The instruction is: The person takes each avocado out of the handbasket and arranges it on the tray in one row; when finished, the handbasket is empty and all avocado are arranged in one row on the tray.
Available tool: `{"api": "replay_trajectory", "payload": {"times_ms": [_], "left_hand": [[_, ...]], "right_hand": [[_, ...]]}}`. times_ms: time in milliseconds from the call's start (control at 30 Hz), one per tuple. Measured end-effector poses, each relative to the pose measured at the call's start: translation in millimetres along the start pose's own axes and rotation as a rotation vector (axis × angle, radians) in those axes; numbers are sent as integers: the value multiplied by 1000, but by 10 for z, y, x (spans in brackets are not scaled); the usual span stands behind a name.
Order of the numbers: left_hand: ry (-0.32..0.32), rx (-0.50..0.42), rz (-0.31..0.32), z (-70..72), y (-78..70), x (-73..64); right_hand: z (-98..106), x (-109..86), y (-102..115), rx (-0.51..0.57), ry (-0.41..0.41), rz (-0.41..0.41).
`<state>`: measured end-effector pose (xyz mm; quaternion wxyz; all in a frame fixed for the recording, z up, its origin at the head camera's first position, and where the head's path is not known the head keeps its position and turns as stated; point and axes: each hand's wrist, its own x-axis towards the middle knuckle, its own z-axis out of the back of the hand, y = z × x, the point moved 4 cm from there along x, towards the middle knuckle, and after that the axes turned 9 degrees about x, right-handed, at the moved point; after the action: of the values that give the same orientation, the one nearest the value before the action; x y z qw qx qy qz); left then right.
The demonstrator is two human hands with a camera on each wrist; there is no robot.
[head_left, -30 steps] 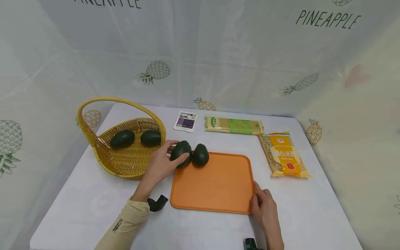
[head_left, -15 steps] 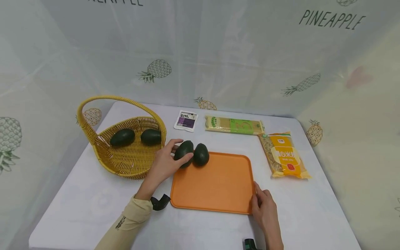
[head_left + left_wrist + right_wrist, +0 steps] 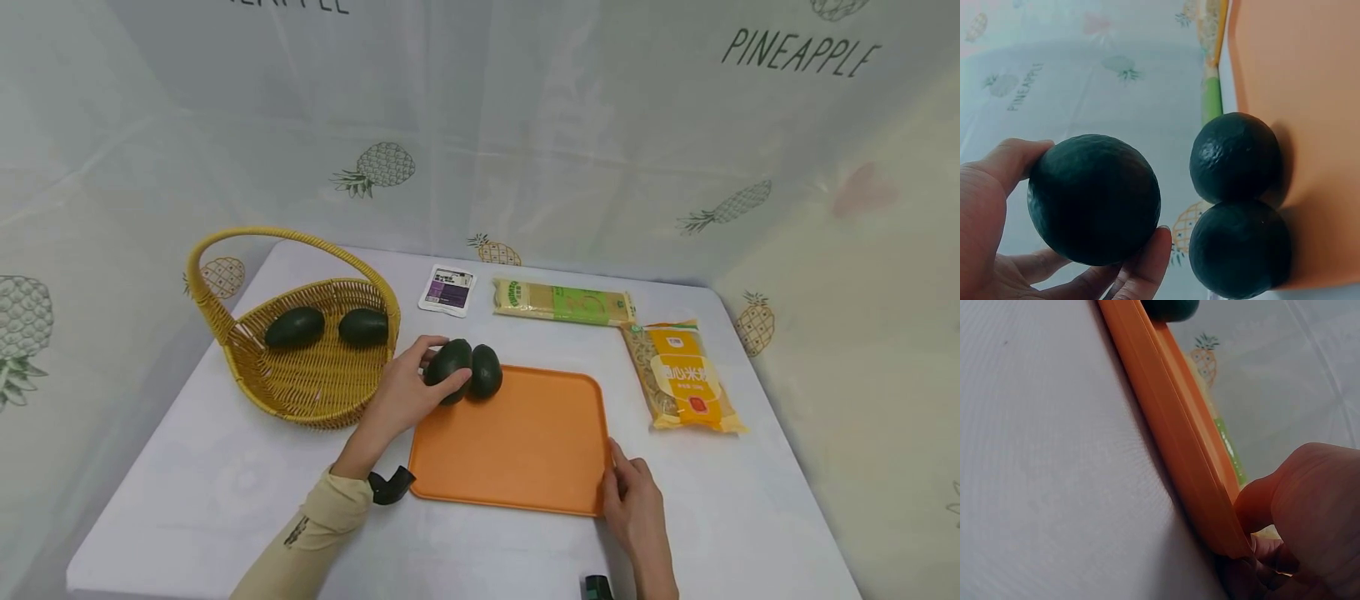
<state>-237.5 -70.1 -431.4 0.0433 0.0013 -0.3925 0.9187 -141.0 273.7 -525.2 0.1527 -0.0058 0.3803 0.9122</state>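
Orange tray (image 3: 510, 450): right hand (image 3: 637, 497) grips its right edge; left hand (image 3: 405, 389) holds an avocado (image 3: 448, 364) far-left, likely placing; lower gently.

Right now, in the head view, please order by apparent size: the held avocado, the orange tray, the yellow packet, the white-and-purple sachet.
1. Orange tray
2. Yellow packet
3. Held avocado and white-and-purple sachet: too alike to rank; the left hand partly covers the avocado.

The tray (image 3: 525, 450) looks smooth plastic, the basket (image 3: 311, 385) rough wicker, the avocados (image 3: 1235, 157) pebbly and faintly glossy.
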Motion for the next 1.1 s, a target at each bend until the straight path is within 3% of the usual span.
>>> {"api": "replay_trajectory", "payload": {"times_ms": [533,1100], "left_hand": [[23,-24,0,-106,-67,12],[23,-39,-44,-217,-129,47]], "right_hand": [[-7,5,-11,-1,0,-9],[0,8,-14,9,-3,9]]}}
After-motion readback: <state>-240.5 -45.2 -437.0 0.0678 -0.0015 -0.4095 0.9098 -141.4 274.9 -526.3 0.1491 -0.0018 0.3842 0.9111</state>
